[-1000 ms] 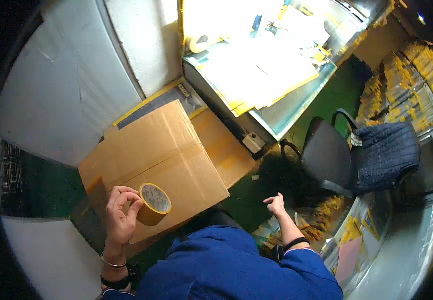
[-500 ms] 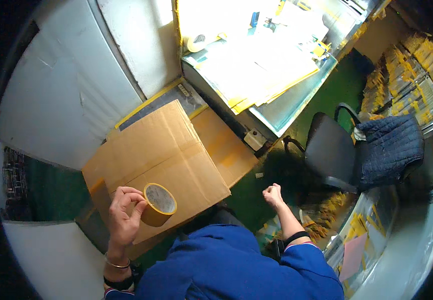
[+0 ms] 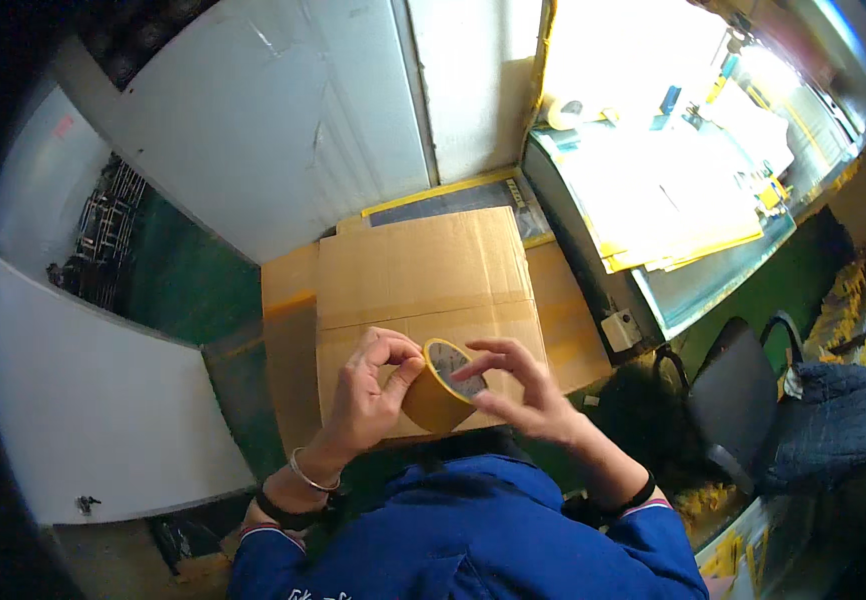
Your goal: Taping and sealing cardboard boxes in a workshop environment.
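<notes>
Tape roll [image 3: 440, 388]: yellow-brown, fat, dark core, tilted. Left hand [image 3: 368, 400] pinching it at 9 o'clock, right hand [image 3: 518, 392] fingertips on its rim at 3 o'clock. Sits over closed cardboard box [image 3: 423, 275], near edge.

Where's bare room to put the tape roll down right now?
The far half of the cardboard box top, beyond both hands, is bare. The lower cardboard flap left of the box is bare too. The left hand and right hand crowd the near edge around the tape roll. The desk at right is covered in papers.
</notes>
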